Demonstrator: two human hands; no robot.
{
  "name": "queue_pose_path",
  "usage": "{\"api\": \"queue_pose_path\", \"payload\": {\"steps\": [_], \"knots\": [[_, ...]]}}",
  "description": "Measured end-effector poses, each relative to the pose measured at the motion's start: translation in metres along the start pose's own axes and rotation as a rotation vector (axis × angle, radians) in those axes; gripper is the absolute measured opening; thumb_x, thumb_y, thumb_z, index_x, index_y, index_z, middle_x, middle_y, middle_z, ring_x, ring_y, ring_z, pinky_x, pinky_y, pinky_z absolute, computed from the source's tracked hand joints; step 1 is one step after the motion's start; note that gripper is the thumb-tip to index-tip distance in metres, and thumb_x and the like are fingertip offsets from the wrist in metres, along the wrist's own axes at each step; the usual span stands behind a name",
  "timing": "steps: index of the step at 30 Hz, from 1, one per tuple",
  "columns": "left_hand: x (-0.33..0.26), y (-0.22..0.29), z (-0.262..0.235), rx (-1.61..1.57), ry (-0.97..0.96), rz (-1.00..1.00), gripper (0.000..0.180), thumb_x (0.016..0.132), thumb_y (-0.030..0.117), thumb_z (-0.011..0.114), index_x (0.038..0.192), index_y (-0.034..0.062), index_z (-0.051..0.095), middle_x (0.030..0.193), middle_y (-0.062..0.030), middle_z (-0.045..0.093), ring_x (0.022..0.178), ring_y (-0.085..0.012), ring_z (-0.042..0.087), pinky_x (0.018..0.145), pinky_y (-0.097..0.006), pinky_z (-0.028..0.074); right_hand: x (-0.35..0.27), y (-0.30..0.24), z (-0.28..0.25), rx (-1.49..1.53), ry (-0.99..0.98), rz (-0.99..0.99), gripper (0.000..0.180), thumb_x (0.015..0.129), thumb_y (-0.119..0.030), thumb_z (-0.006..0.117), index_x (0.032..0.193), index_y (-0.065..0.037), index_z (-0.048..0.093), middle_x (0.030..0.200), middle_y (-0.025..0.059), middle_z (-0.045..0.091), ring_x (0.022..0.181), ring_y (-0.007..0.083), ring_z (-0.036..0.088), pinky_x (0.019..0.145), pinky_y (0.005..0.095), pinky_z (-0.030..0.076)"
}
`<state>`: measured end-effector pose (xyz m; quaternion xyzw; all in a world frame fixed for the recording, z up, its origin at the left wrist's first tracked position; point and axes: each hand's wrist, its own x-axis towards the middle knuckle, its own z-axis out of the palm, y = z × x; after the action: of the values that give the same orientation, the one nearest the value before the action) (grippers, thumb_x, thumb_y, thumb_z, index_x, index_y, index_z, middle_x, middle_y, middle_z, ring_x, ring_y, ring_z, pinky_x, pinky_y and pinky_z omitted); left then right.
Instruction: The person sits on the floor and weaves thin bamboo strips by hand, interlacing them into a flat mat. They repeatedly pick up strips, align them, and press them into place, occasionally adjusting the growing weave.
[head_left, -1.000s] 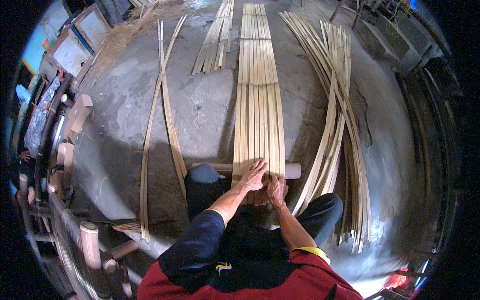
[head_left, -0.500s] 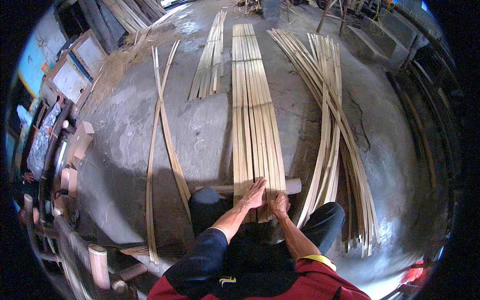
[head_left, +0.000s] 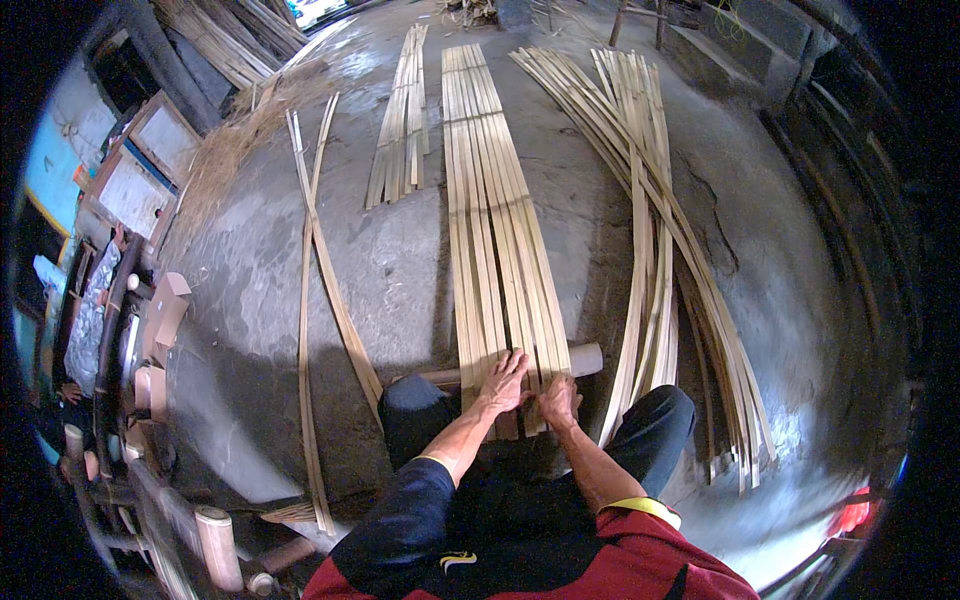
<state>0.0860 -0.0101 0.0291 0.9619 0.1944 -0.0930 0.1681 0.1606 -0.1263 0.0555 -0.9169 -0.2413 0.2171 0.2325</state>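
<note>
A long row of pale bamboo strips (head_left: 485,215) lies side by side in front of me, its near end across a round bamboo pole (head_left: 587,360) between my knees. My left hand (head_left: 505,382) rests on top of the strips, fingers stretched forward and the palm side down. Just to its right, my right hand (head_left: 559,401) is curled at the near right edge of the row, closed on the strips there. Its fingertips are partly hidden, and so are the near ends of the strips under my wrists.
Crossed bamboo strips (head_left: 665,200) lie on the floor to the right, two more strips (head_left: 310,240) to the left, and a shorter bundle (head_left: 402,125) farther off. Cardboard boxes (head_left: 165,310) and cut bamboo sections (head_left: 218,548) stand along the left side. Concrete blocks (head_left: 745,45) are at the far right.
My view has turned slightly, so the strips sit farther left in the picture. My left hand still lies on the row; the right has shifted a little and stays curled at the edge.
</note>
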Motion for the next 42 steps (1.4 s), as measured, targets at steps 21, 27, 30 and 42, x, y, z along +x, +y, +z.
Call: {"api": "queue_pose_path", "payload": {"steps": [21,27,30,42], "knots": [[0.004,0.006,0.016,0.044,0.059,-0.073,0.076,0.063,0.01,0.059,0.127,0.0055,0.019,0.133,-0.0128,0.012,0.122,-0.0318,0.015,0.098,-0.044,0.016,0.004,-0.009,0.002,0.409,0.091,-0.191,0.044,0.07,-0.012,0.049,0.111,-0.001,0.035,0.063,0.0221,0.053,0.057,0.0378,0.053,0.052,0.0437,0.041],[0.005,0.012,0.008,-0.032,0.021,-0.117,0.076,0.062,0.008,0.059,0.127,0.0066,0.02,0.133,-0.0134,0.011,0.123,-0.0329,0.013,0.099,-0.046,0.016,0.011,0.001,0.015,0.29,0.139,-0.239,0.042,0.077,-0.017,0.045,0.113,0.0,0.036,0.057,0.0226,0.052,0.052,0.0371,0.053,0.046,0.0442,0.041],[0.006,0.016,0.002,-0.14,-0.002,-0.141,0.074,0.063,0.009,0.058,0.127,0.0076,0.021,0.133,-0.0139,0.01,0.123,-0.0335,0.011,0.099,-0.046,0.015,0.011,0.005,0.017,0.308,0.154,-0.279,0.041,0.077,-0.017,0.045,0.113,0.0,0.038,0.056,0.0229,0.052,0.051,0.037,0.053,0.045,0.0445,0.04],[0.003,0.019,-0.018,-0.147,-0.14,-0.132,0.081,0.063,0.02,0.057,0.131,0.0123,0.013,0.135,-0.0165,0.005,0.124,-0.0345,0.006,0.101,-0.043,0.009,0.004,0.001,0.01,0.133,0.251,-0.329,0.03,0.073,-0.019,0.052,0.102,-0.011,0.047,0.081,0.0212,0.049,0.07,0.0368,0.05,0.057,0.0431,0.041]]}}
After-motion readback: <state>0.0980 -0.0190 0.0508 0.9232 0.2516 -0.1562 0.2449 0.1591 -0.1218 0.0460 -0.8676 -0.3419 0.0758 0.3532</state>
